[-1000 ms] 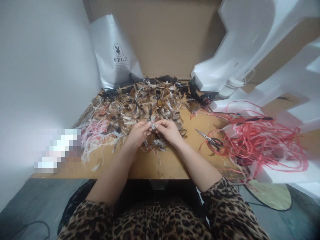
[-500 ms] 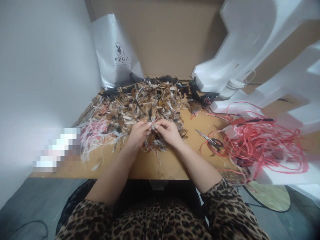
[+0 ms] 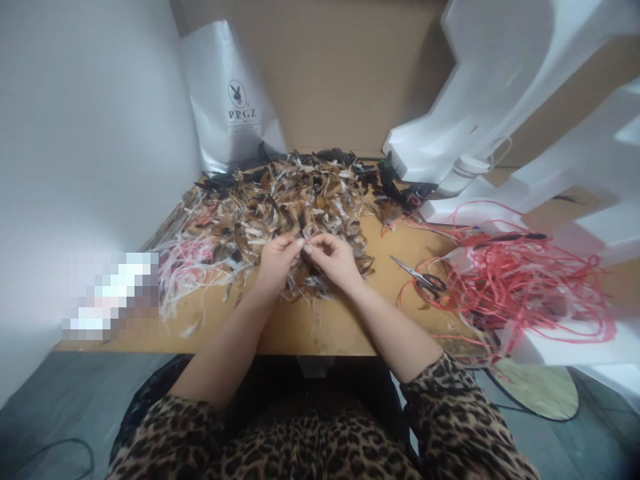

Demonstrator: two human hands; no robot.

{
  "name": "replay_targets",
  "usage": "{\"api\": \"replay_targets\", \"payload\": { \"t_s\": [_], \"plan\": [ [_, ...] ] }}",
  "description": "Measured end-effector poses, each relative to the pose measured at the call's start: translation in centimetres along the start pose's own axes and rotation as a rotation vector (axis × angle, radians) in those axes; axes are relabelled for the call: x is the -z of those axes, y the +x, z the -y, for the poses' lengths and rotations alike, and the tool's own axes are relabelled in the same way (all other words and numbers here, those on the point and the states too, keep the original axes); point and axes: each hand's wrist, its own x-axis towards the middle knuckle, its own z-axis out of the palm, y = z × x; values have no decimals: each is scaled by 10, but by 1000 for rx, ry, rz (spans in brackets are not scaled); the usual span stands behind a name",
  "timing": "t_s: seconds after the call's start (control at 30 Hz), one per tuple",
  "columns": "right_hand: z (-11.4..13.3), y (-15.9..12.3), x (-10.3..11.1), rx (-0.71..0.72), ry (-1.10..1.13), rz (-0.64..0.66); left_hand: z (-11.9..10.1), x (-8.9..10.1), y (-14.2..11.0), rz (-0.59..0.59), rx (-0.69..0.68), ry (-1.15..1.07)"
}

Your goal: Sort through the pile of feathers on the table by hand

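Both hands, left hand and right hand, are pinched around a tuft, mostly covered, low over the feather heap on the desk. Fingertips have just closed up and hide more of it, so I'd call this fiddly close work now. Scissors and red string lie to the right. Further back there's a bag and a lidded bottle (can't see inside either, sorry).
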Motion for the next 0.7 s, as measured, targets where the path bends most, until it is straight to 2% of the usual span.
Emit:
{"api": "replay_targets", "payload": {
  "t_s": [0.13, 0.27, 0.37, 0.57, 0.7],
  "plan": [
    [2, 1, 2, 22, 11, 17, -2, 0, -1, 49, 4, -18],
    [7, 0, 2, 22, 93, 98, -8, 3, 0, 181, 108, -175],
    [10, -3, 0, 44, 135, 118, -12, 3, -1, 231, 158, -234],
    [8, -1, 3, 156, 31, 39, -14, -1, -4, 203, 70, -125],
    [5, 0, 4, 202, -10, 72, -13, -1, -3, 134, 3, -43]
  ]
}}
